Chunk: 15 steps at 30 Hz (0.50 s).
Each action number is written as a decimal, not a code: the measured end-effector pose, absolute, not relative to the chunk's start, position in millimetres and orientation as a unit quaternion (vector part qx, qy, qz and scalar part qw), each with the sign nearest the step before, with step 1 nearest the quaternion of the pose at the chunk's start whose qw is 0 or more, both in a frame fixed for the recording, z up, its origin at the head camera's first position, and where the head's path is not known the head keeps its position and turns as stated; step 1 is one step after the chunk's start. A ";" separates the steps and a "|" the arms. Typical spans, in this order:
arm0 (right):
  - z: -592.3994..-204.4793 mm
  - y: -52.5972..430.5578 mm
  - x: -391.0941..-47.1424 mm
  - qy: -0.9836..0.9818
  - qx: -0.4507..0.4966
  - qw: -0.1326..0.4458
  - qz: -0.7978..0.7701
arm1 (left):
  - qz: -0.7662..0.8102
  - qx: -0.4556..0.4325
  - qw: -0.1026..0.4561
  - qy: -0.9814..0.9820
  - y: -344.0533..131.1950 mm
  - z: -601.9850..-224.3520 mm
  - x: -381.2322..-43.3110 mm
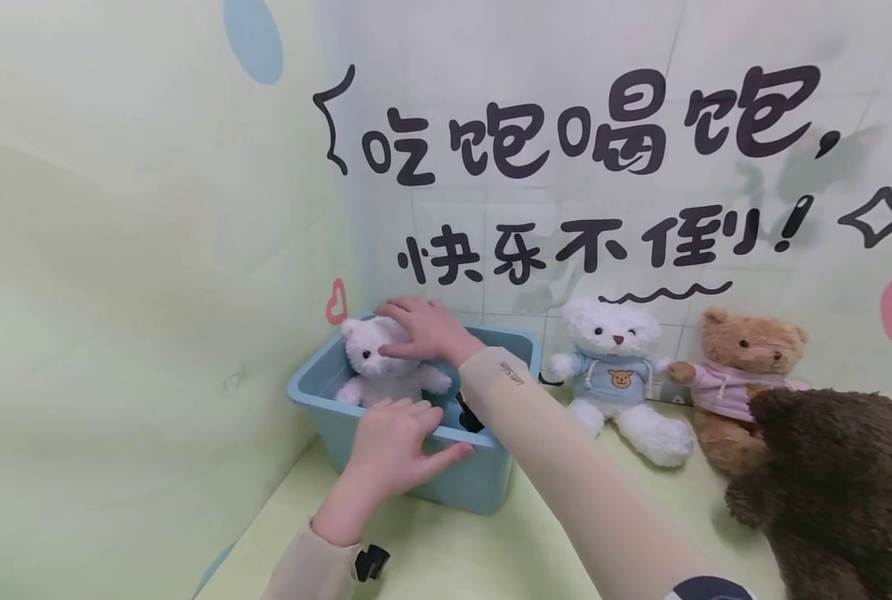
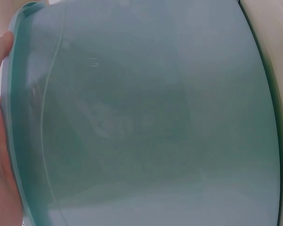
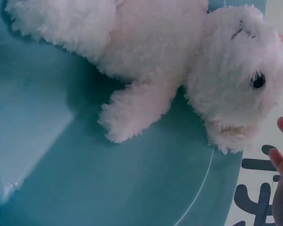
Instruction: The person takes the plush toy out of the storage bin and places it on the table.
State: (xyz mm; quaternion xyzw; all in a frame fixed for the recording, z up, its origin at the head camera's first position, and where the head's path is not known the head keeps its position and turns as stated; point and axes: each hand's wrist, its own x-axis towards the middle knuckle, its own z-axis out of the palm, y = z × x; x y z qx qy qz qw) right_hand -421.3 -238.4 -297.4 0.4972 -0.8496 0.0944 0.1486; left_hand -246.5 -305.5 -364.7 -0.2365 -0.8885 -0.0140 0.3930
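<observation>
A light-blue plastic bin (image 1: pixel 446 475) stands at the left by the wall. Inside it sits a white teddy bear (image 1: pixel 392 387), its head above the rim; the right wrist view shows the bear's fluffy body (image 3: pixel 146 42) and one dark eye. My right hand (image 1: pixel 427 329) is beside the bear's head, fingers loosely spread over its top and side. With my left hand (image 1: pixel 393 446) I hold the bin's front rim, fingers bent over it and thumb outside. The left wrist view shows the bin's outer wall (image 2: pixel 146 113) close up, with my thumb (image 2: pixel 7 42) against the lip.
To the bin's right sit a white bear in a blue hoodie (image 1: pixel 617 379) and a tan bear in a pink hoodie (image 1: pixel 746 375). A dark-brown bear (image 1: pixel 836 483) is nearer, at the right. Behind is a wall with large black lettering (image 1: pixel 588 250); the table (image 1: pixel 521 542) is pale green.
</observation>
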 end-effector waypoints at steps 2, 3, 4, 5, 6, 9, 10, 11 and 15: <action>-299.7 -239.0 -421.3 -0.848 0.506 0.131 0.092 | -0.015 -0.236 0.395 -0.888 -305.8 -365.2 -246.6; -300.9 -239.3 -421.5 -0.847 0.509 0.124 0.091 | -0.016 -0.236 0.396 -0.887 -305.9 -365.6 -246.8; -302.2 -239.6 -421.7 -0.847 0.511 0.116 0.090 | -0.017 -0.236 0.399 -0.886 -305.9 -365.9 -247.1; -303.0 -239.7 -421.8 -0.847 0.512 0.109 0.088 | -0.018 -0.237 0.401 -0.884 -305.9 -366.1 -247.5; -303.9 -239.8 -422.0 -0.848 0.513 0.101 0.091 | -0.019 -0.238 0.405 -0.883 -305.9 -366.4 -248.0; -305.8 -240.5 -422.4 -0.854 0.504 0.082 0.101 | -0.023 -0.241 0.412 -0.878 -306.0 -367.5 -249.4; -306.3 -241.0 -422.7 -0.856 0.501 0.079 0.103 | -0.023 -0.241 0.414 -0.877 -306.0 -367.6 -249.7; -306.6 -241.7 -422.9 -0.858 0.498 0.077 0.105 | -0.023 -0.242 0.415 -0.877 -306.1 -368.0 -250.2; -308.4 -243.8 -421.9 -0.863 0.490 0.071 0.103 | -0.024 -0.240 0.412 -0.879 -306.6 -369.3 -250.8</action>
